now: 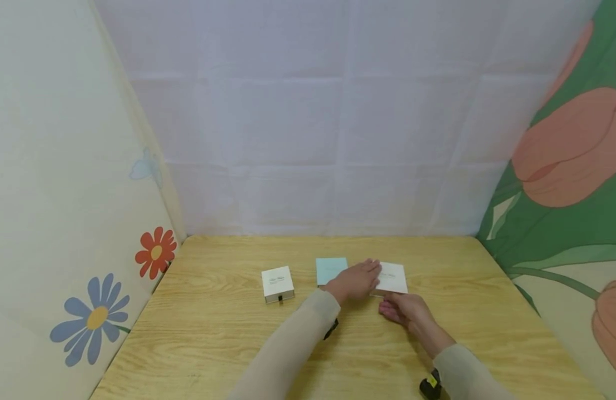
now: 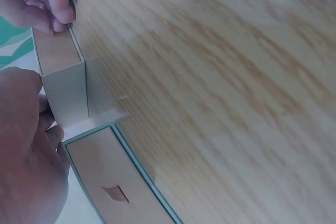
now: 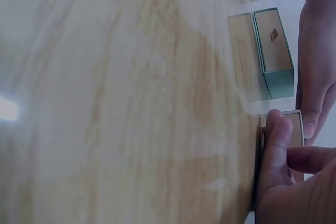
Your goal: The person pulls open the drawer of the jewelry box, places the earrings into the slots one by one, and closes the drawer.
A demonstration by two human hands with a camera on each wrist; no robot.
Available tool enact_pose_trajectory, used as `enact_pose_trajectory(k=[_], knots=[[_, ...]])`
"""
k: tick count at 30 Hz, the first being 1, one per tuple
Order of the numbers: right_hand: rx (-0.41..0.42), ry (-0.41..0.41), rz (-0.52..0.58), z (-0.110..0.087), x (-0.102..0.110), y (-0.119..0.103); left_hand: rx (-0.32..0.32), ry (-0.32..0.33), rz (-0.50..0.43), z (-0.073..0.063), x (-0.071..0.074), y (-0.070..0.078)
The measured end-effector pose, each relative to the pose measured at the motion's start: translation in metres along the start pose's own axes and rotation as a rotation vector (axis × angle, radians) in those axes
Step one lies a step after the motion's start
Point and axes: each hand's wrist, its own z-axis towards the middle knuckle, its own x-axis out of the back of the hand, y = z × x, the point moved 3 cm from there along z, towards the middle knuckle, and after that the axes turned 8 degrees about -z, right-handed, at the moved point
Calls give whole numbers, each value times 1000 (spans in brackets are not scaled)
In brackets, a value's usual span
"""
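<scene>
A small white box (image 1: 394, 275) with dark lettering on its lid lies right of centre on the table. My left hand (image 1: 355, 280) rests against its left side and top edge, fingers fairly straight. At the box's near face, my right hand (image 1: 407, 311) pinches with thumb and curled fingers. In the left wrist view the fingertips of that right hand (image 2: 44, 1) meet at the beige drawer front (image 2: 60, 53); whatever is between them is hidden. A light blue box (image 1: 331, 269) lies beside my left wrist, its beige front showing a small notch (image 2: 116, 193).
Another white box (image 1: 278, 282) with a short black pull tab (image 1: 280, 298) lies to the left. The wooden table (image 1: 213, 333) meets a white cloth backdrop (image 1: 288, 139). Flower-printed panels (image 1: 98, 316) flank both sides.
</scene>
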Motion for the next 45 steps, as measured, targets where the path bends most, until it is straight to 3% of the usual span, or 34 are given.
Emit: enact_pose_trajectory(k=[17,26,31,40,45], knots=[[6,-26,-63,-5,1,-5,42,30,-63,2,-1,-4],[75,-93,-96,-18,5,-15,49,79,-66,-3,6,-2],[208,-153,-271,-22,6,-32,19,112,-29,-8,13,-4],[447,-133,-770,-22,10,-61,72,97,-49,-22,25,-18],[578,-88,-961,-20,11,-70,89,126,-17,-35,31,-27]])
